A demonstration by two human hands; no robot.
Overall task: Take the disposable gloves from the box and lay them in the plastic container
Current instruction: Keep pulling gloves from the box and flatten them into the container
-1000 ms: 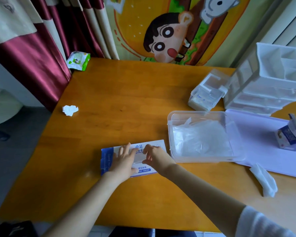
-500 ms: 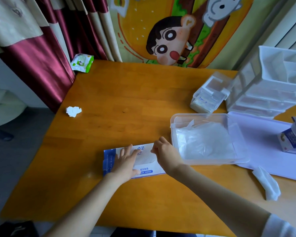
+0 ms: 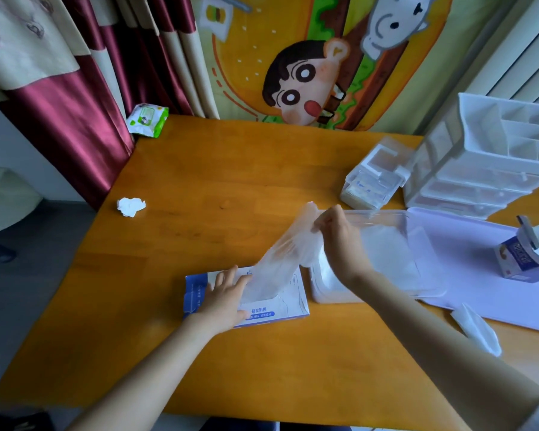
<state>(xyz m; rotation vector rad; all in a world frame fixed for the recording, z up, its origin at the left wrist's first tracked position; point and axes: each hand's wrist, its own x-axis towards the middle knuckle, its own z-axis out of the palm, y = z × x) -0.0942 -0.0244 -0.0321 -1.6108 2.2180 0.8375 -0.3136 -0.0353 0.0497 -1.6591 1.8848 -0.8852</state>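
Left hand [image 3: 227,298] lies flat, palm down, fingers straight and spread, pointing away from the body, bare forearm reaching in from the lower left. Right hand [image 3: 339,241] hangs higher, wrist bent, fingers curled, pinching a glove [image 3: 280,259], forearm stretching in from the lower right.

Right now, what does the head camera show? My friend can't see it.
A person's right hand grips a clear glove stretching up out of a box, which the left hand presses down on a wooden table. A plastic container sits beside the box.
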